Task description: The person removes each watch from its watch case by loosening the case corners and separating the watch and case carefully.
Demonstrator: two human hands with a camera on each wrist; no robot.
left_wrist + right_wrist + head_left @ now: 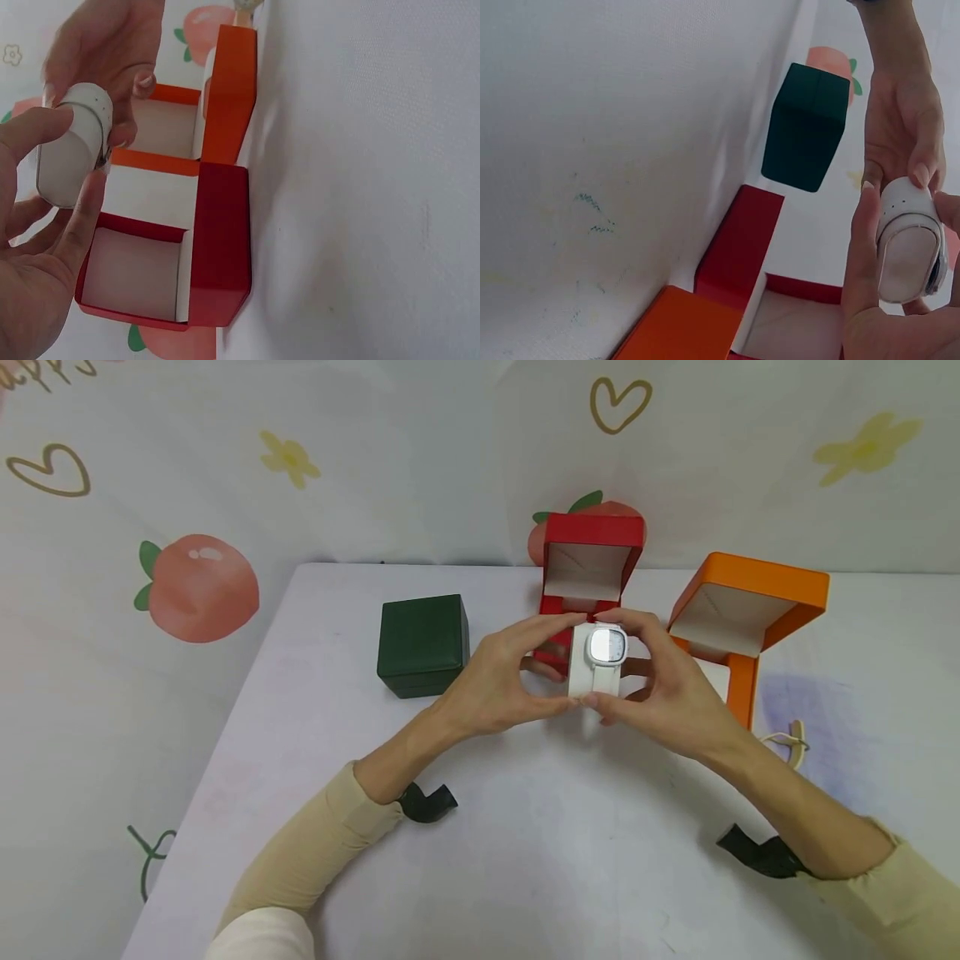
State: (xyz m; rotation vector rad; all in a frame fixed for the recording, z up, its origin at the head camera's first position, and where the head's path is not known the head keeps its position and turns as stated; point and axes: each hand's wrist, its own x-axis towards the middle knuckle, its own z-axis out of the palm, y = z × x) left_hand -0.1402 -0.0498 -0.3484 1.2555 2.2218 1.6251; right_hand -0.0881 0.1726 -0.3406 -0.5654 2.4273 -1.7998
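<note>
Head view shows us the white watch [606,645] wrapped around its pale cushion [579,664], pinched between our left hand [498,681] and right hand [667,689], neither hand clearly nearer. Its long axis points away from us, toward the open red box [595,530] just beyond our fingers.

A closed green box [422,643] is sitting left of the left hand [501,681], an open orange box [761,582] is standing just beyond the right hand [678,697], and a printed backdrop [450,460] is rising behind both.
</note>
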